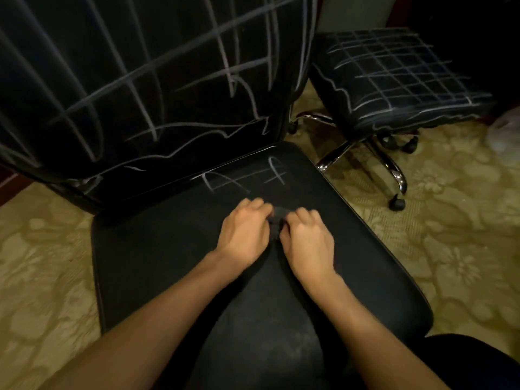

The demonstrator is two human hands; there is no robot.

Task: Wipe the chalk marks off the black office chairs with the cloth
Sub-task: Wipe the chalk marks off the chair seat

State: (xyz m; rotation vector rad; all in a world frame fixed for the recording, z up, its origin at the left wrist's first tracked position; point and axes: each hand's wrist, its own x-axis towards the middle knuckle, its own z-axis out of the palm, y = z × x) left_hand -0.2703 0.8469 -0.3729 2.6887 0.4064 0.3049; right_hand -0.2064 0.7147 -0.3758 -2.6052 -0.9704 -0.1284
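Left hand [243,230] and right hand [308,239] side by side, fingers curled down, both grips bunching a small dark crumpled cloth [277,220] between them, pressed on the matte black fabric seat [157,266] of the near office chair. Just beyond the knuckles: faint white chalk marks [244,178]. Upright backrest [135,80] behind is heavily scribbled. Second black chair seat [394,80], far right of the hands, carries a chalk grid. Floral beige carpet [455,243] underneath.

You are in a carpeted indoor room, home or office unclear: a pale floral carpet [450,249] covers the floor, and two black swivel chairs [168,249] [394,80] stand on castors [396,204].
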